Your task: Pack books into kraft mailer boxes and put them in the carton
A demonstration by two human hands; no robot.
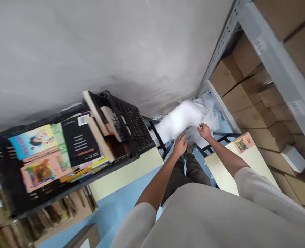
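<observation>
Pale beige short sleeves and dark trousers of the person fill the near foreground, seen from above. Both bare forearms reach down and away toward a heap of white, soft, crumpled packing sheets (183, 119) lying on the light blue floor (121, 203), far centre, against the grey wall (90, 51).

Left hand (180, 144): laid on the near edge of the sheets, fingers spread, apparently pressing rather than gripping; whether it closes on any sheet cannot be told. Right hand (204, 131): fingers pinched together on a loose corner of the same material. The two hands lie near each other, not touching.

Handling, as judged: the sheets look very light, limp and springy, not fragile, prone to slide apart and billow. A hold is best taken by gathering a thick fold near the middle of the heap, or scooping from beneath, since a pinched edge would lift only a single layer.

Surroundings: a black perforated plastic crate (131, 127) full of coloured paperback books (61, 148) rests on a pale yellow tabletop (126, 172) at left; a second pale yellow board (235, 165), bearing one small illustrated card (242, 144), stands at right. Grey metal shelving (276, 58) at far right holds stacked brown cardboard boxes (247, 93) and one small white box (293, 158). Floor space between the tables is narrow.
</observation>
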